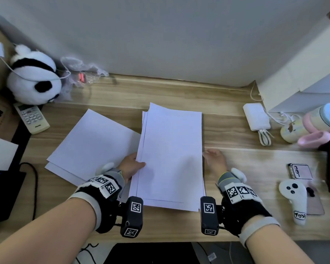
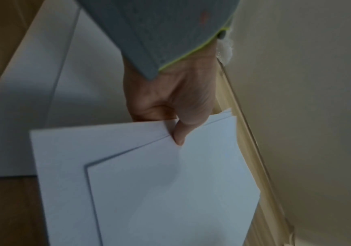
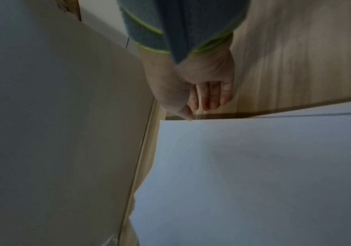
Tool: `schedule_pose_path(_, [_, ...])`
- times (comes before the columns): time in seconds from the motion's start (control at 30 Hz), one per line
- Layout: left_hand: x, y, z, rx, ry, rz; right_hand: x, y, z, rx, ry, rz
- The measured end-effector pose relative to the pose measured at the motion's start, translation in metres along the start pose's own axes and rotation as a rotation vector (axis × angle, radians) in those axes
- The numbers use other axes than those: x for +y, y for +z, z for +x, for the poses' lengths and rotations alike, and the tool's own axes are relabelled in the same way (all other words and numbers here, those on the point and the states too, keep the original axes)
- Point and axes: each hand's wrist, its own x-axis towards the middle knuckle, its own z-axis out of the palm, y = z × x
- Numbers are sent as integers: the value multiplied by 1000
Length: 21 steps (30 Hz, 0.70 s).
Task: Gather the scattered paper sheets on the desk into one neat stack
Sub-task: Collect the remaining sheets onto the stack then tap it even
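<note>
left hand (image 1: pixel 131 165): pinching held stack (image 1: pixel 170 159), left edge | right hand (image 1: pixel 215 161): relaxed, empty, beside stack's right edge | loose sheets (image 1: pixel 91 143): on tabletop (image 1: pixel 255 164), left of stack, skewed, nearer left grip

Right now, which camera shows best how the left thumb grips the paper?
The left wrist view: the left hand pinches the stack, thumb on top. The head view shows it small from above. The right wrist view shows only the stack and the right hand.
</note>
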Motion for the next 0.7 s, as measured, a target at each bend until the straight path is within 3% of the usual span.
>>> schedule_pose_path(0.17, [5,-3,-1,-67,26,-85,16,-10,-10,-215,46,34])
schedule_pose_path(0.27, [10,-1,-4,-111,30,-135,21,-11,-12,-342,111,193])
schedule_pose_path(0.37, [14,-1,-9,-83,21,-118,22,-9,-11,-309,101,219])
schedule_pose_path(0.47, [13,-8,-8,105,13,-160,23,-8,-9,-176,66,133])
schedule_pose_path(0.63, [10,-44,-10,519,-99,-202,16,-10,-19,-150,34,99])
schedule_pose_path(0.7, [-1,-61,-18,644,-98,40,12,-8,-26,-164,13,124])
